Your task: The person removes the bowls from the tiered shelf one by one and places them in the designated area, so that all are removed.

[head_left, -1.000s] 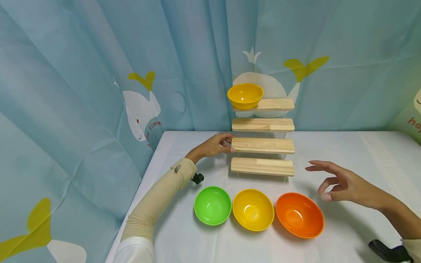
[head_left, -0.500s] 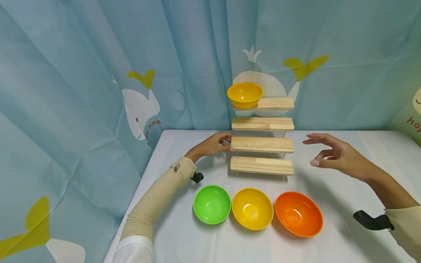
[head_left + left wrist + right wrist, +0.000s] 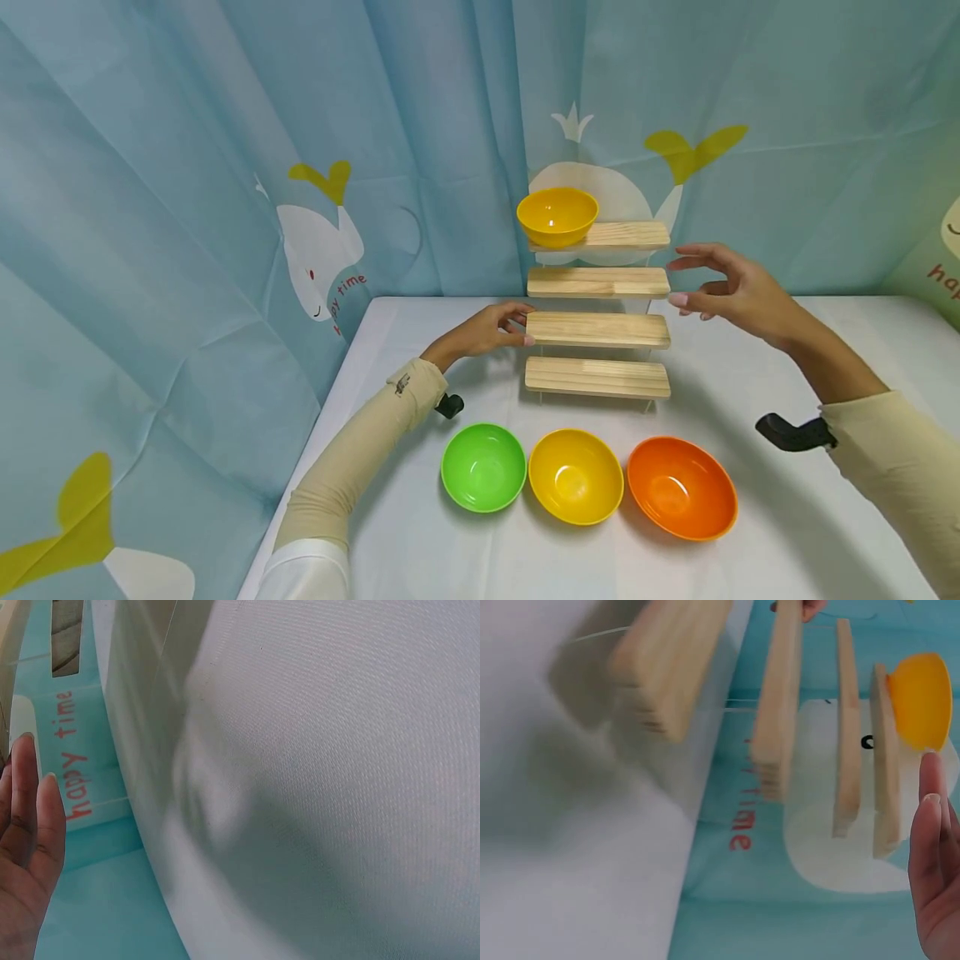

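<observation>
A wooden stepped rack (image 3: 597, 330) (image 3: 780, 705) with several shelves stands at the back of the table. A yellow bowl (image 3: 557, 216) (image 3: 917, 701) sits on the left end of its top shelf. My left hand (image 3: 491, 329) (image 3: 28, 847) touches the left end of the third shelf down, fingers lightly bent. My right hand (image 3: 720, 285) (image 3: 936, 870) hovers in the air just off the right end of the second shelf, fingers loosely spread, holding nothing. In a row in front of the rack stand a green bowl (image 3: 483, 467), a second yellow bowl (image 3: 575, 476) and an orange bowl (image 3: 681, 487).
The white-covered table (image 3: 787, 533) (image 3: 337, 765) is backed by a blue whale-print curtain (image 3: 225, 167). A black wrist camera mount (image 3: 795, 433) sits on my right forearm and another (image 3: 450, 406) on my left.
My right hand has risen from low beside the orange bowl up and leftward to the right end of the rack's second shelf. My left hand has stayed at the rack.
</observation>
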The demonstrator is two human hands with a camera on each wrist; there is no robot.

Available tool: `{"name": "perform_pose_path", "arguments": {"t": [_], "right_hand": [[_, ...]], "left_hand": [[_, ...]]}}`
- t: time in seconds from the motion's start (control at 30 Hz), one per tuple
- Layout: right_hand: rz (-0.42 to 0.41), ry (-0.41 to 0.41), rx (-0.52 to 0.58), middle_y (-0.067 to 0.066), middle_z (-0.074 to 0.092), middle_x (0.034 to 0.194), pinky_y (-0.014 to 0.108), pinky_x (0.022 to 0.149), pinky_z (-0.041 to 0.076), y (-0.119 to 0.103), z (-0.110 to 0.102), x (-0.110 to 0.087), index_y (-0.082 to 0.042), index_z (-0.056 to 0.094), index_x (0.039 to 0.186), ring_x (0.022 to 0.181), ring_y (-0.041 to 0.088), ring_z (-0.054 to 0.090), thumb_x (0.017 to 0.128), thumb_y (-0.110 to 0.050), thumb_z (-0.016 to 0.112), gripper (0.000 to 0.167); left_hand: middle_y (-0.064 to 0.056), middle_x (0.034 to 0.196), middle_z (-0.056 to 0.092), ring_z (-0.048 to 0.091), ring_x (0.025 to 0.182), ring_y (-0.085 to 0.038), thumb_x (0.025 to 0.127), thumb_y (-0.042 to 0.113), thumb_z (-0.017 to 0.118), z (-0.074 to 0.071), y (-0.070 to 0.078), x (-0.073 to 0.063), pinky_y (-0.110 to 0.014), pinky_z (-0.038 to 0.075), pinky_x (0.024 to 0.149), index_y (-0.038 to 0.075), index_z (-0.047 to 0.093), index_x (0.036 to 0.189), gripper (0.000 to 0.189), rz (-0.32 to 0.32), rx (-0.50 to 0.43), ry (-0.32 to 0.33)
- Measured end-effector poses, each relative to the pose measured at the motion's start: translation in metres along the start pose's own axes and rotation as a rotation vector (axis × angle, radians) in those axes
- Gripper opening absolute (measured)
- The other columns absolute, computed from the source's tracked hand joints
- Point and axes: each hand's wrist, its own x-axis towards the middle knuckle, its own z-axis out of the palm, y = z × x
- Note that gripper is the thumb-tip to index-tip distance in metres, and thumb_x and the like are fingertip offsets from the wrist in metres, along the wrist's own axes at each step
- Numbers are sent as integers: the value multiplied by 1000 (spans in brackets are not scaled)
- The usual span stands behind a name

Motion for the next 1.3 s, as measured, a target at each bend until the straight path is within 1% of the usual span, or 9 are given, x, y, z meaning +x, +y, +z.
{"name": "perform_pose_path", "arguments": {"t": [0.1, 0.17, 0.3, 0.4, 0.6, 0.73, 0.9, 1.03, 1.3], "right_hand": [[0, 14, 7, -17, 56, 128, 23, 66, 54, -7, 1, 14, -14, 42, 149, 82, 7, 71, 95, -14, 70, 61], [8, 22, 5, -12, 57, 130, 23, 66, 55, -12, 2, 23, -14, 42, 149, 84, 6, 70, 95, -18, 71, 62], [31, 19, -2, 3, 55, 140, 25, 69, 56, -19, 4, 39, -18, 42, 150, 90, 4, 68, 94, -27, 72, 64], [39, 12, 7, 11, 51, 144, 27, 69, 57, -23, 8, 50, -18, 41, 151, 90, 8, 69, 95, -29, 71, 65], [59, -11, 36, 13, 48, 147, 26, 69, 56, -29, 15, 68, -15, 36, 154, 84, 15, 71, 95, -33, 70, 70], [86, -18, 56, 15, 45, 150, 25, 69, 56, -33, 19, 80, -14, 32, 156, 82, 15, 70, 94, -35, 70, 75], [112, -25, 66, 16, 41, 154, 27, 69, 56, -38, 24, 94, -14, 27, 158, 79, 10, 70, 93, -40, 70, 82], [121, -36, 69, 15, 38, 157, 25, 70, 57, -44, 29, 102, -14, 22, 160, 79, 8, 70, 92, -44, 71, 88], [143, -62, 121, 17, 32, 159, 22, 69, 57, -49, 39, 118, -15, 13, 162, 77, 8, 71, 92, -43, 72, 96]], "left_hand": [[-11, 144, 51, 60, 119, -25, 97, 25, 70, 0, 0, 0, -35, 51, 101, 13, 46, 150, 59, 1, -4, -1], [-11, 143, 52, 60, 119, -25, 97, 25, 70, 0, 0, 0, -35, 51, 101, 13, 46, 149, 59, 1, -6, 2], [-11, 143, 52, 61, 119, -25, 97, 26, 70, 0, 0, 0, -36, 52, 101, 14, 47, 149, 59, -2, -8, 9], [-12, 143, 52, 60, 119, -25, 96, 26, 70, 0, 0, 0, -36, 52, 101, 14, 46, 150, 60, -6, -13, 9], [-12, 144, 51, 61, 119, -25, 96, 26, 71, 1, 0, 0, -35, 53, 99, 13, 46, 150, 61, -10, -16, 4], [-13, 143, 51, 61, 119, -25, 96, 26, 70, 1, -1, 0, -34, 53, 98, 12, 46, 150, 60, -10, -16, 2], [-12, 144, 51, 61, 119, -25, 96, 26, 71, 0, -1, 0, -34, 53, 98, 12, 46, 150, 61, -9, -15, 0], [-11, 146, 49, 61, 119, -25, 96, 27, 70, 0, -1, -1, -34, 53, 98, 11, 45, 150, 61, -11, -11, -1], [-10, 148, 48, 62, 117, -23, 96, 28, 70, 1, -4, -1, -35, 53, 98, 10, 45, 150, 63, -4, 3, 9]]}}
